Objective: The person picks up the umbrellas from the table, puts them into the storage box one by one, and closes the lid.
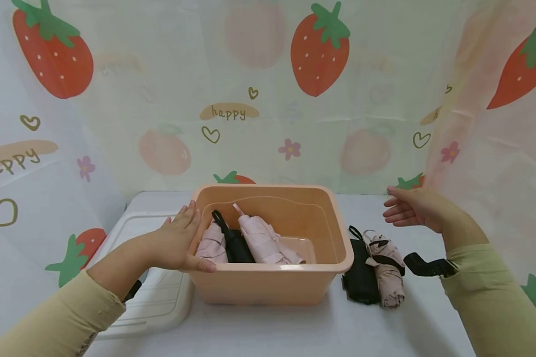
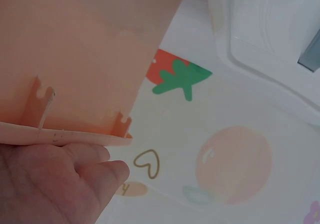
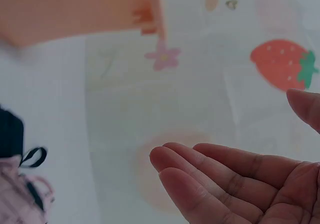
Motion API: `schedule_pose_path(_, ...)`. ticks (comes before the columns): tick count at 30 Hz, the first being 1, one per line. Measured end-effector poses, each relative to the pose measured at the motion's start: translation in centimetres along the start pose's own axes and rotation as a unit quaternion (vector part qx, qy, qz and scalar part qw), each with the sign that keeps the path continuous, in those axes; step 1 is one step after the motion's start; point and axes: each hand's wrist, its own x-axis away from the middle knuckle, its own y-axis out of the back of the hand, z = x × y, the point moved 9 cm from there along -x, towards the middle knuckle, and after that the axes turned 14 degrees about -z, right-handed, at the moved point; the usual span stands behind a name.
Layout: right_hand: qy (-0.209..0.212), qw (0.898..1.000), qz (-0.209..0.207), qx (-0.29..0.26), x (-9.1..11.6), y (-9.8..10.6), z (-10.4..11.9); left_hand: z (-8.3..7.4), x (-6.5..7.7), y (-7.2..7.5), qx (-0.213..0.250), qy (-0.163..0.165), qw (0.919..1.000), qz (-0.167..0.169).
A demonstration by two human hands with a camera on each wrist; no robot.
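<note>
My left hand [image 1: 174, 240] rests against the left rim of a peach plastic bin [image 1: 268, 285], fingers straight along the side and thumb at the front corner. In the left wrist view the palm lies at the rim [image 2: 75, 135] of the bin. Inside the bin are folded umbrellas: a pink one [image 1: 212, 244] at the left, a black one [image 1: 238, 246] beside it, and another pink one [image 1: 261, 238] in the middle. Held up in the air on the right, my right hand [image 1: 417, 208] has its fingers extended and nothing in it; the right wrist view shows its bare palm.
Right of the bin, a black folded umbrella [image 1: 361, 272] and a pink one with a black band [image 1: 390, 282] lie side by side on the white table [image 1: 268, 334]. A white lid [image 1: 161, 302] lies at the left. Strawberry-print cloth [image 1: 259, 158] hangs behind and at both sides.
</note>
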Motion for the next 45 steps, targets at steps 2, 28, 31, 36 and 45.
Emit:
schedule_pose_path(2, -0.011, 1.000, 0.001, -0.005, -0.2, 0.3, -1.5, 0.0, 0.0, 0.0, 0.002, 0.000, 1.0000, 0.000)
schedule_pose_path(28, -0.088, 0.993, -0.051, 0.051, -0.3, -0.5, -14.3, 0.1, 0.0, -0.1, 0.004, -0.002, 1.0000, -0.001)
schedule_pose_path(31, -0.069, 0.993, -0.054, 0.084, -0.3, -0.8, -14.4, 0.1, 0.0, -0.1, 0.006, 0.000, 1.0000, 0.000)
schedule_pose_path(36, -0.054, 0.988, -0.057, 0.132, -0.4, -1.4, -14.3, 0.1, 0.0, -0.1, 0.005, -0.001, 1.0000, -0.002)
schedule_pose_path(45, -0.046, 0.986, -0.049, 0.151, -0.4, -1.8, -14.5, 0.0, 0.0, 0.0, 0.006, -0.001, 1.0000, -0.003)
